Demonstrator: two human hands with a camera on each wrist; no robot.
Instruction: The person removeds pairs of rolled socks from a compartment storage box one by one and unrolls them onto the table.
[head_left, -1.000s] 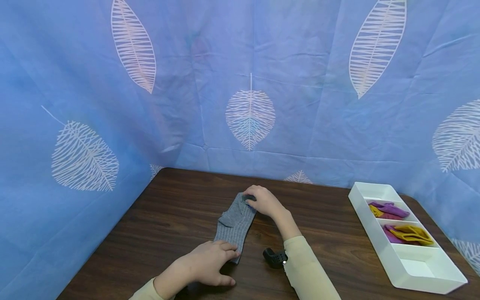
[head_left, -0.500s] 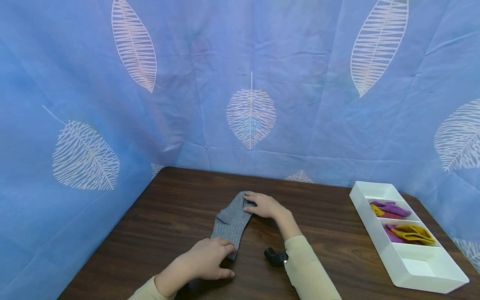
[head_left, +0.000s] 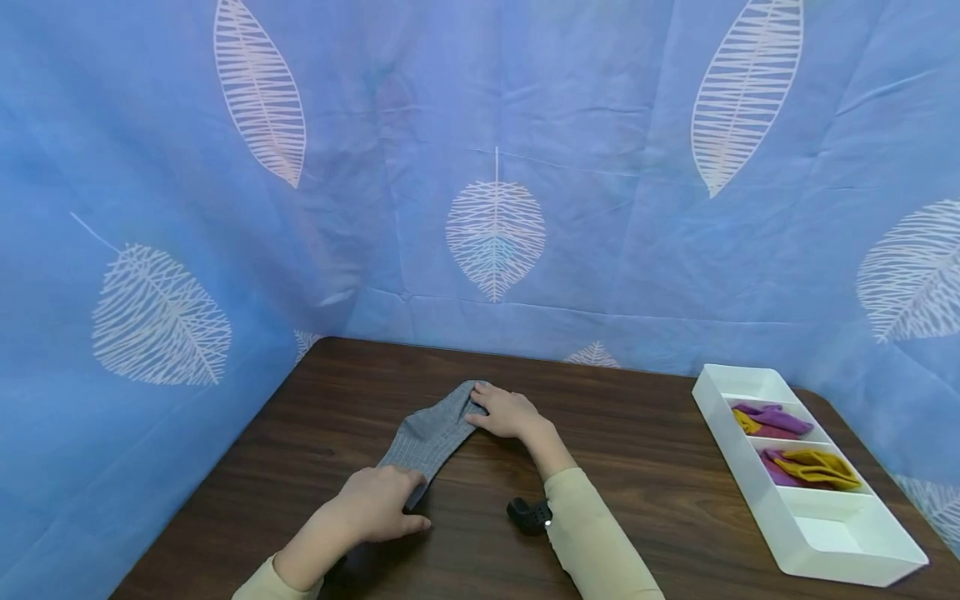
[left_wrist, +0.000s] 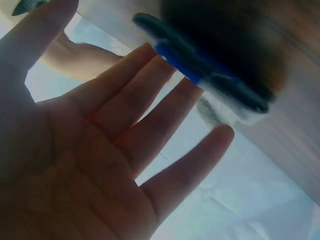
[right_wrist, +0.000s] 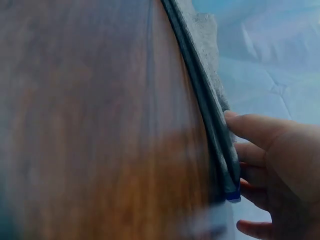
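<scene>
Grey sock (head_left: 431, 430) laid flat near the middle of the table (head_left: 660, 450), running slantwise from near-left to far-right. Left hand (head_left: 372, 506) down on the near end of it, fingers straight and relaxed — flat on top, not curled round anything. Same in the left wrist view: open palm (left_wrist: 100, 150), fingers spread, sock's dark edge with a blue trim (left_wrist: 200, 70) just past the fingertips, all pretty blurry. Right hand (head_left: 504, 412) resting on the far end, fingers loosely stretched over the cuff. In the right wrist view, fingertips (right_wrist: 250, 127) touching the sock's edge (right_wrist: 210, 110) — couldn't really tell whether pinching it or just pressing.

Over at the right edge, a white tray (head_left: 750, 492) with three compartments: purple and yellow socks (head_left: 768, 418) in the far one, more (head_left: 810, 468) in the middle one. Blue leaf-print cloth (head_left: 495, 233) hung behind and on both sides.
</scene>
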